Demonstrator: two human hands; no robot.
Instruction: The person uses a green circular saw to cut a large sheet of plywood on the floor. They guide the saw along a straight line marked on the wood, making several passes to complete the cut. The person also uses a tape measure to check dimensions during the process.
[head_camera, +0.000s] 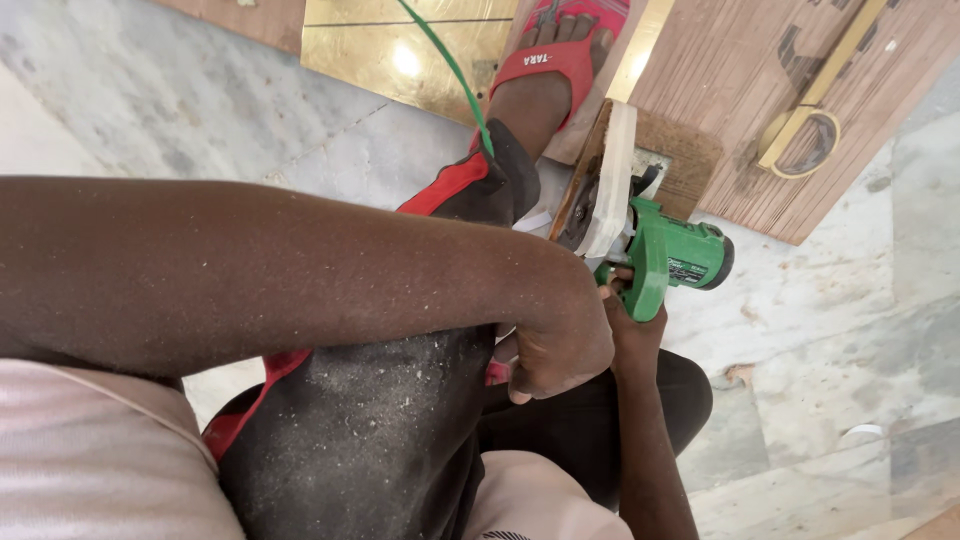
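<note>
My right hand (632, 330) grips the handle of a green power saw (672, 260). The saw's blade guard (585, 215) sits against the edge of a pale wooden strip (615, 160) on a brown board (690, 155). My left hand (555, 345) reaches across my sawdust-covered knee (400, 400) with fingers curled, pressed against the right hand; what it grips is hidden. My foot in a red sandal (555, 65) rests on the work just behind the saw.
A green cord (450, 65) runs up from the saw across a shiny brass sheet (400, 50). A large veneered panel (760, 70) with a gold strip and ring (800, 140) lies at upper right. The marble floor (850, 300) is around it all.
</note>
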